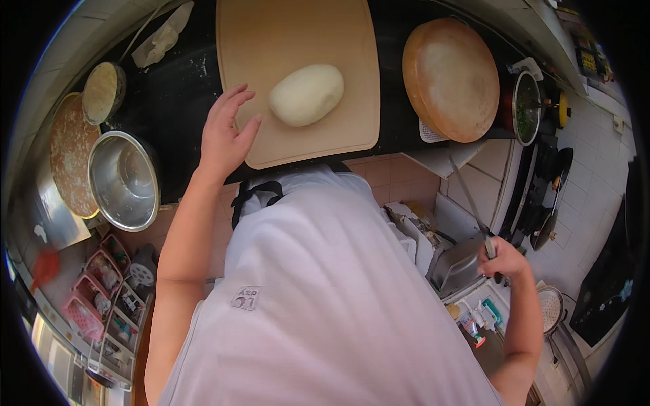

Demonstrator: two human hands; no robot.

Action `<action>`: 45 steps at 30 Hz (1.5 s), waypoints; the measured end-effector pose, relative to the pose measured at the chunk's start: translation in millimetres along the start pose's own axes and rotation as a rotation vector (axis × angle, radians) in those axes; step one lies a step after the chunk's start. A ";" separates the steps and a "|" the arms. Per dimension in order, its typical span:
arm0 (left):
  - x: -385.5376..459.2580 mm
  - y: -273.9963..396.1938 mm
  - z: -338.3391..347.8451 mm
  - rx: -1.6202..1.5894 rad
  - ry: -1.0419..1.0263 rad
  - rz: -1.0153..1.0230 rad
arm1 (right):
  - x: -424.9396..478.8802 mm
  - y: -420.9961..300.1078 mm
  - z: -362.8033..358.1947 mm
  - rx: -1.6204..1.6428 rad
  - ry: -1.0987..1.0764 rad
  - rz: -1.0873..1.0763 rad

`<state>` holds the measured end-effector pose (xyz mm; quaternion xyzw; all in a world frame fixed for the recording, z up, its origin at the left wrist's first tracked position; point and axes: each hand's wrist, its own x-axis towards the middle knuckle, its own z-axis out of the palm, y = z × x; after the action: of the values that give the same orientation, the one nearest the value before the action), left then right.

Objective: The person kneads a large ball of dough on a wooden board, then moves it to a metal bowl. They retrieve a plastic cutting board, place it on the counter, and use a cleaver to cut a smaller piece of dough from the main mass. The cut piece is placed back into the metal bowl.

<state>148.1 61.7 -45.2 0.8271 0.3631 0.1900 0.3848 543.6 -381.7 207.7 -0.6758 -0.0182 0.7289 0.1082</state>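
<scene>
A smooth oval lump of pale dough [306,95] rests on a tan cutting board [304,30] in front of me. My left hand [226,131] hovers at the board's left edge, fingers apart and holding nothing, a little left of the dough. Off to the lower right, away from the counter, my right hand [504,258] grips the handle of a long-bladed knife [469,198]. The blade points up and to the left, towards the counter's front edge.
Right of the board, a thick round wooden chopping block [452,81] has a pale dusted top. Beyond it stands a pot with greens [526,108]. A steel bowl [125,180] sits at the counter's left front, near a smaller bowl [103,93] and a crumpled plastic bag [163,36].
</scene>
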 end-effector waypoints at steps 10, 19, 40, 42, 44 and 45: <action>4.2 7.1 14.0 -0.031 -0.067 -0.049 | 109.2 102.0 112.0 -0.210 -0.244 0.132; 15.2 33.4 42.5 0.136 -0.182 -0.022 | 39.8 228.8 62.7 0.065 0.218 0.425; 19.9 12.7 70.7 0.052 0.144 0.332 | 225.0 -123.6 184.5 -0.334 0.668 -0.767; 21.1 14.6 69.2 0.088 0.135 0.409 | 227.8 -125.6 186.5 -0.286 0.647 -0.806; 23.6 18.9 68.7 0.111 0.129 0.464 | 229.9 -121.0 186.0 -0.156 0.554 -0.766; 23.6 20.7 67.6 0.120 0.121 0.480 | 228.4 -121.9 186.4 -0.156 0.514 -0.720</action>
<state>213.3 36.5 -71.0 0.8979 0.1894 0.3034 0.2565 360.9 -198.8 20.6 -0.7916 -0.2795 0.4499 0.3048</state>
